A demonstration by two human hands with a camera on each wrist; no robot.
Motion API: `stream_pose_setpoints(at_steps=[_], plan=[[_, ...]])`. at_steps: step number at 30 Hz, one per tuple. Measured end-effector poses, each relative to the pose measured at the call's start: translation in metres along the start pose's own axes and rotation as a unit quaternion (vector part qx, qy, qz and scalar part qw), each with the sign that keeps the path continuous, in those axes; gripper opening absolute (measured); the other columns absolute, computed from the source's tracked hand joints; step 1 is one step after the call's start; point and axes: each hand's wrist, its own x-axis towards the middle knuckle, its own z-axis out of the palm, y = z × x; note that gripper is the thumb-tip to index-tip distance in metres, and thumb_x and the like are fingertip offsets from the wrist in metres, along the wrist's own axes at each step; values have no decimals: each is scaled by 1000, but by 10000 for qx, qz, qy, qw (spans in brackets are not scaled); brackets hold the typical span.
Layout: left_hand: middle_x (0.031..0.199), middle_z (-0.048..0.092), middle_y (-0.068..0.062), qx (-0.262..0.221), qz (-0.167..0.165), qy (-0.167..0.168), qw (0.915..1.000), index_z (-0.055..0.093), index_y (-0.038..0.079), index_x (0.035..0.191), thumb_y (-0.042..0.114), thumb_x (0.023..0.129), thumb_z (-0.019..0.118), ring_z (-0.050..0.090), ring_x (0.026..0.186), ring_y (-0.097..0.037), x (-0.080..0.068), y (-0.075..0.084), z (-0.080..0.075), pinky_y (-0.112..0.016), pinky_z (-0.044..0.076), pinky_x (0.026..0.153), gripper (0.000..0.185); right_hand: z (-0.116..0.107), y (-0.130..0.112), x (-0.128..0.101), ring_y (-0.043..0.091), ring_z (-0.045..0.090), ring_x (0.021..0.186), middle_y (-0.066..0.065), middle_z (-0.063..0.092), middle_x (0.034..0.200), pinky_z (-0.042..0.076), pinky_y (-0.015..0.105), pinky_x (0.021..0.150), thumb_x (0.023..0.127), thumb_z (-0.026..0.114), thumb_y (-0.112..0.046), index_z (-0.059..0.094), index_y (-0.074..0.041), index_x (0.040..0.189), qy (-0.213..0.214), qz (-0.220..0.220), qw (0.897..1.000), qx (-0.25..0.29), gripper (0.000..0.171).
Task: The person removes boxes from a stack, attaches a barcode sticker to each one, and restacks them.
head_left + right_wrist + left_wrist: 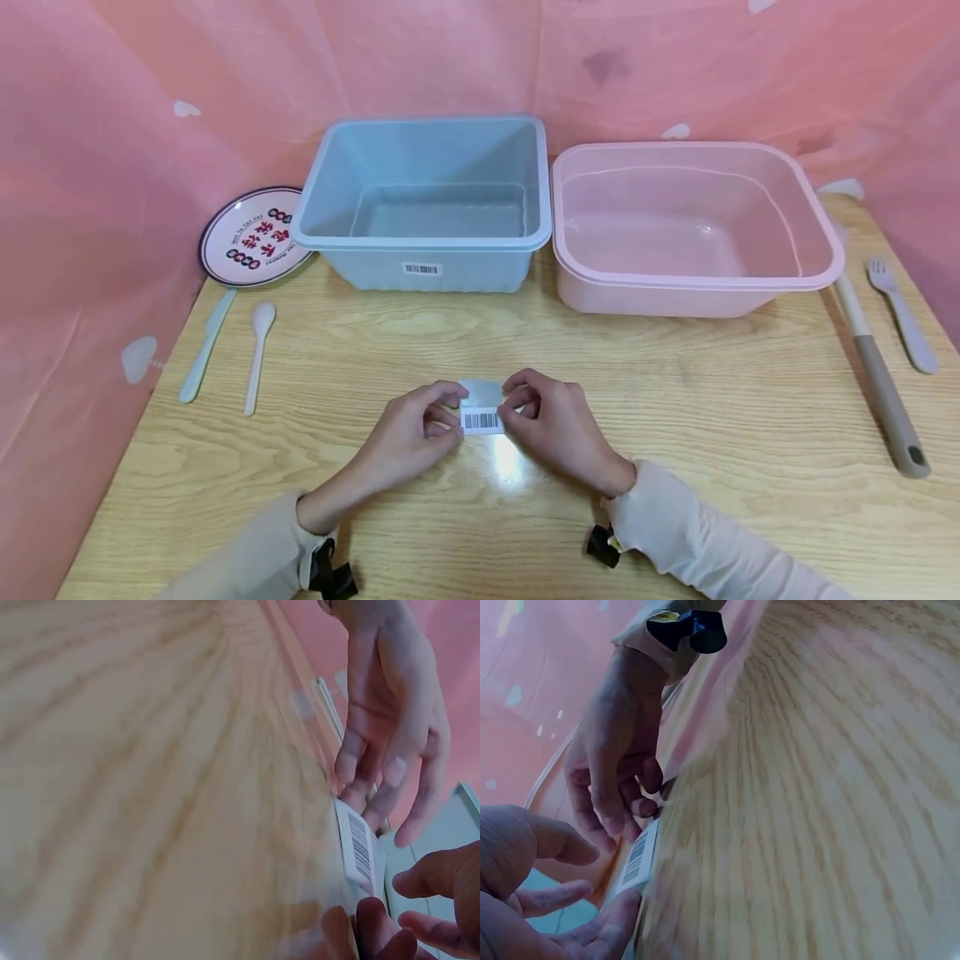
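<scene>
**Head view: both hands pinch a barcode label near the table's front edge**

We see the left hand (416, 425) and the right hand (551, 421) meeting at a small barcode label (481, 408), near the middle of the front edge of the wooden table (675, 400). Fingers on both hands are curled, thumb and fingertips pinching the label's left and right ends. Label sits just above the tabletop; we cannot tell if it touches the wood.

Left wrist view: label (639, 859) edge-on between the fingertips (611, 821) of the right hand and the left thumb.

Toward the back edge: blue tub (427, 204) and pink tub (690, 225), side by side, just touching. Printed plate (251, 237) at the back left corner. Along the left edge, a pale knife (206, 346) and a white spoon (258, 354). Along the right edge, a long-handled tool (881, 387) and a fork (900, 312).
</scene>
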Motion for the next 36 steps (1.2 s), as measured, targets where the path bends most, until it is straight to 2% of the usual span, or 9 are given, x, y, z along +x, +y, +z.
stream_pose_setpoints(at_steps=[4, 11, 19, 22, 25, 28, 33, 36], plan=[[101, 68, -13, 136, -34, 111, 9998, 62, 1, 115, -4, 80, 67, 67, 85, -16, 2, 1, 5, -20, 57, 71, 35, 4, -2, -3, 3, 62, 62, 1, 73, 83, 53, 18, 57, 81, 75, -10, 66, -7, 99, -40, 46, 10000, 24, 21], [104, 66, -13, -480, -556, 149, 9972, 64, 4, 116, -1, 81, 70, 67, 88, -18, 10, 3, 10, -20, 56, 68, 35, 2, -1, -3, 2, 64, 64, 1, 73, 84, 53, 18, 58, 81, 76, -12, 66, -8, 99, -7, -62, 10000, 29, 20], [104, 66, -18, -1036, -517, 94, 9932, 62, 0, 114, -10, 81, 63, 67, 88, -21, 12, 5, 13, -20, 57, 70, 35, -2, 2, -4, 3, 65, 66, 1, 73, 83, 55, 18, 59, 82, 76, -12, 67, -7, 98, 43, -198, 9998, 75, 19], [102, 67, -18, -1087, -447, 254, 9927, 63, 0, 111, -11, 80, 63, 67, 89, -22, 12, 6, 13, -21, 57, 72, 33, -6, 1, -4, 4, 65, 68, 2, 72, 84, 56, 18, 61, 81, 77, -11, 67, -7, 99, 164, -314, 9993, 68, 20], [102, 67, -20, -1194, -297, 392, 9916, 64, -1, 109, -12, 80, 64, 66, 91, -24, 12, 9, 12, -22, 58, 75, 31, -12, -2, -5, 4, 64, 69, 0, 71, 83, 56, 19, 60, 80, 78, -9, 68, -7, 98, 428, -642, 9970, -36, 20], [106, 66, -19, -1346, -215, 440, 9897, 64, -2, 109, -11, 80, 64, 65, 94, -25, 12, 15, 12, -23, 58, 79, 31, -17, -6, -5, 5, 62, 69, -1, 71, 82, 54, 20, 56, 79, 78, -6, 71, -7, 96, 655, -1242, 9901, -58, 18], [110, 66, -18, -1567, -102, 370, 9869, 65, -3, 111, -11, 81, 63, 64, 98, -23, 11, 24, 14, -25, 57, 84, 31, -18, -13, -6, 7, 59, 70, 0, 70, 87, 48, 16, 51, 78, 79, -3, 74, -8, 94, 808, -2409, 9671, -97, 18], [109, 68, -18, -1676, 12, 309, 9854, 65, -4, 112, -10, 82, 63, 65, 98, -23, 12, 30, 16, -26, 57, 84, 31, -16, -16, -5, 9, 58, 70, 2, 68, 88, 47, 16, 52, 76, 80, -3, 75, -7, 93, 942, -2810, 9546, -313, 19]])
